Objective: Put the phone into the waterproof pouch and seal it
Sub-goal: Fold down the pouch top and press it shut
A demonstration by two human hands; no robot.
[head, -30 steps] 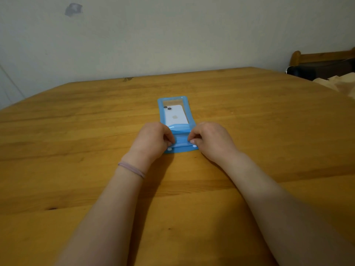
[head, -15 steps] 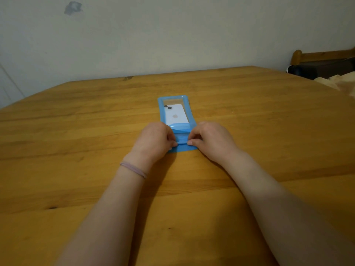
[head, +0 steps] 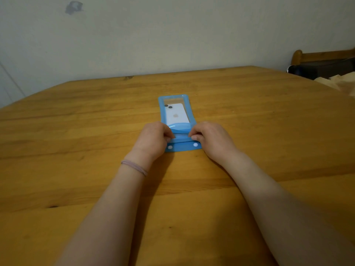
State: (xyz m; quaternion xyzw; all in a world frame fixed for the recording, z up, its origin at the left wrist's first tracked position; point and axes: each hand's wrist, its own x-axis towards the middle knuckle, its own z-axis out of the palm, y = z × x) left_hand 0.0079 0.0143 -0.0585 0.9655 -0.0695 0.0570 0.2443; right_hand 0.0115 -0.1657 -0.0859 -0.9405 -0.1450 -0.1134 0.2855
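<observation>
Wooden tabletop (head: 76, 131) carries the pouch (head: 192, 112), phone (head: 175, 115) inside. My left hand (head: 153, 139) and right hand (head: 210, 138) pinch its closure strip (head: 182, 140); I should press evenly across, then fold the flap (head: 182, 147) squarely so both snaps meet.

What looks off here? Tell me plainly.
Little. The phone lies straight inside the pouch, which sits flat on the table. Both hands, left and right, pinch its flap, snaps showing. Only a grey smudge mars the wall.
</observation>
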